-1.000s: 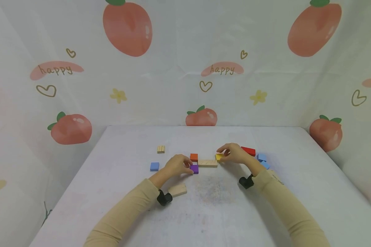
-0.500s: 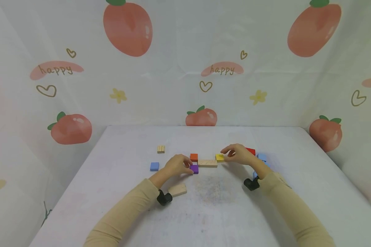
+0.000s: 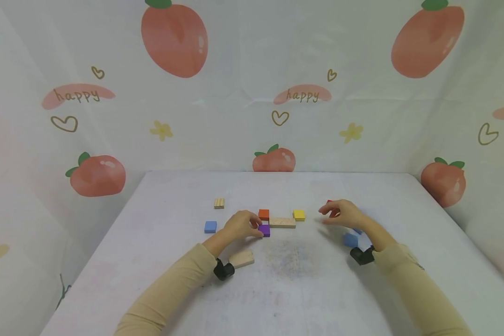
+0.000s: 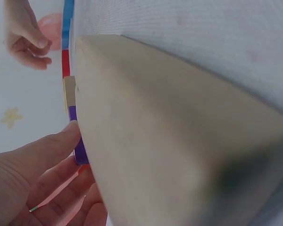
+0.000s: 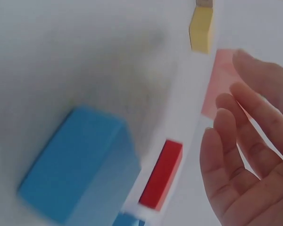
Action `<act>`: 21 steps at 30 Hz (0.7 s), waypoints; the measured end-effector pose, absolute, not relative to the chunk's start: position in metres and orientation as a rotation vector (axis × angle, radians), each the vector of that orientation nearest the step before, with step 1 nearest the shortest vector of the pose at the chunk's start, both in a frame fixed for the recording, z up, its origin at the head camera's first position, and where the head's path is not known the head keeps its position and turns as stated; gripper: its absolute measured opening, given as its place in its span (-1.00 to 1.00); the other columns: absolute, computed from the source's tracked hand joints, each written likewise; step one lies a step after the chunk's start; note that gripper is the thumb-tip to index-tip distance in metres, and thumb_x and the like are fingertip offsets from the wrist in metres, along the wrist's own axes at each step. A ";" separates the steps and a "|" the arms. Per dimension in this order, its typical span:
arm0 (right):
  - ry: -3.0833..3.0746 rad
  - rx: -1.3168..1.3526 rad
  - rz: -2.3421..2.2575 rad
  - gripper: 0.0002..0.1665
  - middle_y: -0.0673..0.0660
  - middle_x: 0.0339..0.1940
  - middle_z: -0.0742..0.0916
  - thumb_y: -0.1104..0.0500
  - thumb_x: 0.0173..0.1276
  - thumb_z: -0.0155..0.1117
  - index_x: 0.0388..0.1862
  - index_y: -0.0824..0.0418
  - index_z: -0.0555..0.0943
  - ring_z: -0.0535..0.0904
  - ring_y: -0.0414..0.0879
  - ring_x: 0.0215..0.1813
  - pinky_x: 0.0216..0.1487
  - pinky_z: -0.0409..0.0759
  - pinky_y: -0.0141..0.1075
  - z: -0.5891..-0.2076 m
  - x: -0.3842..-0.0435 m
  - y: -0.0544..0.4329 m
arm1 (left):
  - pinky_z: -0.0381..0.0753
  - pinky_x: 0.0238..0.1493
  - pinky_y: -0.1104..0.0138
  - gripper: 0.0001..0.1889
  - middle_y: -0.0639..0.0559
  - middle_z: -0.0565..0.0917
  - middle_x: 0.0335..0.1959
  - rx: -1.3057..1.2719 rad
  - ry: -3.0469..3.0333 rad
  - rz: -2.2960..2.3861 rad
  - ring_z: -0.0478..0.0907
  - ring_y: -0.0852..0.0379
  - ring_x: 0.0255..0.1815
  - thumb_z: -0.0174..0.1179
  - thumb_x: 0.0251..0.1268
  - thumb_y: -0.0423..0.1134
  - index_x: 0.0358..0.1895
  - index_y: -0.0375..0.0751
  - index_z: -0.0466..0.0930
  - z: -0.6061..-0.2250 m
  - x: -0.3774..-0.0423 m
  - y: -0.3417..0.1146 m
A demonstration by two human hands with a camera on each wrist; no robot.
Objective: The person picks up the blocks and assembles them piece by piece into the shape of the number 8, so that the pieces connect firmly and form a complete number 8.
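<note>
The middle of the bench (image 3: 277,280) in front of the person lies bare, and a hand can pass there between the two forearms. Farther back a short row blocks the way: the purple block (image 3: 264,230), the orange block (image 3: 263,214), the long wooden block (image 3: 282,222) and the yellow block (image 3: 299,215), close together. The left hand (image 3: 241,224) rests at the purple block; a pale wooden block (image 3: 241,258) lies just beside that wrist. The right hand (image 3: 344,213) hovers over the red block (image 3: 330,202) and blue blocks (image 3: 350,240), with a gap between it and the yellow block. Far left, a blue square (image 3: 210,227) and a small ridged block (image 3: 219,203) stand well apart.
</note>
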State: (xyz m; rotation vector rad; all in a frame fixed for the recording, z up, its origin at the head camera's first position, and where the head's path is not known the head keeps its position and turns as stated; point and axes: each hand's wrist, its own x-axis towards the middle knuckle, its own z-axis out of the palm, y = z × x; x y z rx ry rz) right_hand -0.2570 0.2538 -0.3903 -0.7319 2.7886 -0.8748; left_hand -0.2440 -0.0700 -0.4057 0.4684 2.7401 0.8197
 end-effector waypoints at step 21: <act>2.635 -0.645 -0.892 -0.55 0.24 -0.14 0.70 0.11 0.08 0.42 -0.09 0.34 0.61 0.55 -0.34 -0.27 -0.15 0.55 -0.45 -0.392 -0.235 0.308 | 0.47 -0.22 0.34 -0.67 -0.01 0.68 -0.28 0.507 2.739 0.810 0.50 0.14 -0.26 0.40 0.00 -0.15 -0.14 -0.18 0.66 -0.408 -0.244 -0.070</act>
